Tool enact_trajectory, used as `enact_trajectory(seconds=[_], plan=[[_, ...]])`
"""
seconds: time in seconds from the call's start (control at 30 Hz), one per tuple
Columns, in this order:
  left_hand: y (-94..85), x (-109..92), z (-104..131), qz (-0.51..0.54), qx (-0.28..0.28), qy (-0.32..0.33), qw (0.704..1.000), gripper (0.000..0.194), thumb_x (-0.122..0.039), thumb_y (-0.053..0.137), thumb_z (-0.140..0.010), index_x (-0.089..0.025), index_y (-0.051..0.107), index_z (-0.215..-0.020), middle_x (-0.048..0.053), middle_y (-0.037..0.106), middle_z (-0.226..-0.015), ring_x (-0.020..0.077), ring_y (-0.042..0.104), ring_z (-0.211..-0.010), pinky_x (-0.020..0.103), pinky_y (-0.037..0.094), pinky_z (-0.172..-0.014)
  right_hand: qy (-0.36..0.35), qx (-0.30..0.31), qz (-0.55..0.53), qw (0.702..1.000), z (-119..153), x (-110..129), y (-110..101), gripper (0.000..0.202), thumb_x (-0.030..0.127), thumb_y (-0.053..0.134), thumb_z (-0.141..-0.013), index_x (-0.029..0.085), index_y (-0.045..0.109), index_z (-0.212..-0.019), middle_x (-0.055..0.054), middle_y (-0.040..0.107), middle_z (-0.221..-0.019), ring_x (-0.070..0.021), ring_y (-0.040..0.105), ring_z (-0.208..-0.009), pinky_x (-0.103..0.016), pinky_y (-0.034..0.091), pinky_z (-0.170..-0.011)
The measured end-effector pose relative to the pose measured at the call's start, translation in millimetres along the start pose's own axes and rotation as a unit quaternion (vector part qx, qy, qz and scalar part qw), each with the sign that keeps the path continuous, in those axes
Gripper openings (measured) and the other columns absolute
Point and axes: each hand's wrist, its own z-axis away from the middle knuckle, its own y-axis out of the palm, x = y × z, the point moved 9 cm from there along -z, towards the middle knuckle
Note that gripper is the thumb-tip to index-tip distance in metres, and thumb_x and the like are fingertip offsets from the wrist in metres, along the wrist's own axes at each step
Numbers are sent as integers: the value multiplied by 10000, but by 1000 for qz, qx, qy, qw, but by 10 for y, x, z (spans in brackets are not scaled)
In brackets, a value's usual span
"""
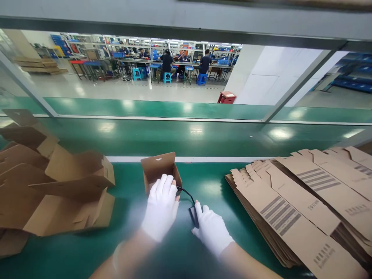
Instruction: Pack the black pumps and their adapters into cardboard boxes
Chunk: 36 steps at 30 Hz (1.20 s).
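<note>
Nearest, in front of the open carton and to its right: your gloved right hand point(213, 230) has a small black device point(194, 217) pinched between thumb and fingers. Likely light, with a hard, smooth shell that could slide against glove fabric; best held by its long sides, clear of the cable exit.

Your gloved left hand point(162, 203) sits at the carton's near edge, fingers drawn together. A black cable point(187, 192) runs from the device to its fingertips; you cannot tell from here how firmly they close, or on what else. Cable looks bendy but springy, probably weakest where it meets the device; take it along its length, no hard tug there.

Open carton point(158, 161): thin board, likely light and easily creased, raised flap at its far side. Hold by the walls.

Left of the carton, folded boxes point(69, 209) in a heap; right of it, flat cartons point(308, 201) in stacks.

Far beyond the carton: red stool point(226, 97), then people point(167, 62) at benches.
</note>
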Motion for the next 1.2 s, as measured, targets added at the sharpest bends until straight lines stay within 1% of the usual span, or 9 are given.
enact_trajectory(seconds=[0.1,0.17,0.33,0.53,0.63,0.73,0.87,1.0,1.2], plan=[[257,86,-27,-7,70,-30,997,417,-209,522,-855,-66,484,-1244,174,514,-1306,335,451,-1212,477,428,-970,-32,53,-140,988,67,-128,27,610,198,599,-677,185,501,-1278,-109,616,-955,-263,628,-779,-338,484,-661],[333,177,-20,-3,93,-55,994,482,-267,569,-835,-64,467,-1260,188,497,-1320,336,468,-1185,471,444,-955,-109,155,-296,936,185,-193,-25,430,224,597,-678,223,587,-1108,-62,641,-893,-228,631,-779,-301,483,-680],[396,273,-46,5,165,-82,983,375,-384,682,-745,-112,615,-995,148,627,-1043,318,554,-1000,454,473,-868,-277,374,-557,688,550,-100,-321,689,649,706,-568,135,622,-1019,-161,632,-934,-264,636,-825,-308,496,-657],[422,287,-96,-22,184,-99,978,268,-328,675,-742,-141,624,-927,110,634,-874,293,583,-831,399,463,-670,-312,335,-753,474,222,502,-1080,862,645,711,-526,119,504,-1176,-240,548,-1170,-258,635,-810,-233,462,-510],[434,295,-78,-43,189,-114,974,382,-324,659,-757,-102,604,-1062,124,634,-854,299,581,-792,396,443,-630,-266,194,-793,512,-166,596,-1516,669,508,612,-638,151,487,-1190,-200,510,-1265,-234,613,-915,-189,396,-485],[434,290,-58,-58,200,-123,970,526,-339,702,-738,-54,570,-1160,142,634,-860,306,581,-784,397,442,-609,-217,54,-752,621,-426,513,-1726,520,419,421,-783,162,437,-1235,-161,473,-1326,-245,563,-1085,-222,430,-572],[440,292,-45,-61,201,-128,969,545,-368,715,-735,-54,583,-1160,148,632,-860,304,578,-772,403,444,-600,-106,-73,-573,809,-555,259,-1547,326,363,463,-779,128,576,-975,-139,656,-946,-267,626,-878,-311,499,-695],[463,303,-39,-56,191,-131,971,526,-353,724,-726,-52,590,-1136,150,631,-859,293,572,-766,385,432,-596,-131,-197,-354,905,-437,251,-1518,317,239,450,-823,207,609,-1095,-66,660,-1044,-249,619,-953,-322,499,-806],[487,268,-42,-53,190,-134,971,221,-282,660,-760,-73,662,-831,159,616,-703,314,572,-690,401,430,-563,-137,-136,71,979,-454,776,-1564,328,56,420,-790,104,606,-1057,-162,620,-818,-309,625,-743,-374,486,-617]])
